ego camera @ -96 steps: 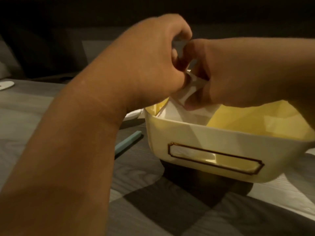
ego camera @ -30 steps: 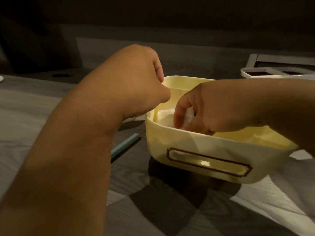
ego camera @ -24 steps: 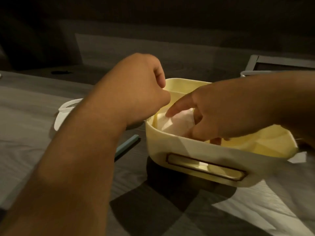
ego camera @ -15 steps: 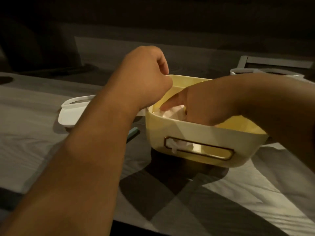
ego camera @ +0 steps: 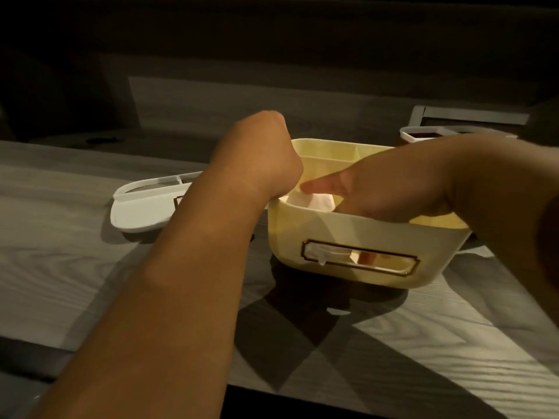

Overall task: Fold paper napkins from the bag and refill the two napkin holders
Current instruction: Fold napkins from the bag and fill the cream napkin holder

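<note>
1. Cream plastic napkin holder [ego camera: 348, 234] stands on the grey wood-grain table [ego camera: 75, 252].
2. Folded white paper napkin [ego camera: 314, 202] lies inside the holder's left end.
3. White plastic lid [ego camera: 142, 207] lies left of the holder.
4. White-rimmed container [ego camera: 420, 135] sits behind, to the right.

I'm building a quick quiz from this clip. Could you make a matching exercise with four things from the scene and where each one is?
Things:
1. napkin
2. white lid
3. right hand
4. left hand

Places:
A. reaching into the yellow holder
B. on the table, left of the holder
C. inside the holder
D. at the holder's left rim

Pairs: 1-C, 2-B, 3-A, 4-D
</note>
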{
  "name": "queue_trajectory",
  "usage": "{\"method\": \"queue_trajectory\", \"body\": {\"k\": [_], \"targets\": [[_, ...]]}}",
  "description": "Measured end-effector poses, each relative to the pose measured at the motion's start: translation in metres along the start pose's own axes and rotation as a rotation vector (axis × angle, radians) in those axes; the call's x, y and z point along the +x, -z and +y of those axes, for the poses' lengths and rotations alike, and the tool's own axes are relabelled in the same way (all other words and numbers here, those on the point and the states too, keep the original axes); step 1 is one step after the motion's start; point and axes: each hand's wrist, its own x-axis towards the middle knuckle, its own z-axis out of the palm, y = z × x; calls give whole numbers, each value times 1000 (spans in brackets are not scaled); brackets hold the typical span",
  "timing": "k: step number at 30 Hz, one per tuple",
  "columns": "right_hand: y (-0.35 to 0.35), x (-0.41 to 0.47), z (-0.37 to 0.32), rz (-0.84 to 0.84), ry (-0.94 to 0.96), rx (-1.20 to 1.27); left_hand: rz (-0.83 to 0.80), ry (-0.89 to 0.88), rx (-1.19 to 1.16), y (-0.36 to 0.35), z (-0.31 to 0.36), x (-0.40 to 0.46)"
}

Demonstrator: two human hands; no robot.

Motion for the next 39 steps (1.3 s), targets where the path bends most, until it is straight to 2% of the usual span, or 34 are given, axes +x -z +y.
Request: {"method": "queue_trajectory", "body": {"k": [10,14,18,21,23,25,29,31,34,36,39], "targets": [[-2,2,-18,31,-4,-34,30,17,10,-3,2,3],[10,-25,-17,72,-20,-26,227,-223,-246,10,20,-7],[19,-75,4,294,-13,141,169,-466,-445,17,67,-31],[15,-106,36,557,-11,53,119,-503,-534,6,107,-51],[7,-121,59,676,-43,113,110,-472,-576,-8,131,-62],[-2,-133,85,758,-94,153,27,-446,-618,-27,153,-72],[-17,-152,145,903,-218,213,-289,-405,-740,-76,191,-95],[-23,-160,174,911,-322,251,-433,-374,-760,-99,206,-106],[-31,-163,210,841,-443,261,-622,-418,-657,-122,219,-116],[-37,-161,227,849,-477,240,-700,-427,-568,-132,221,-117],[-47,-155,244,893,-485,189,-684,-401,-517,-143,216,-113]]}}
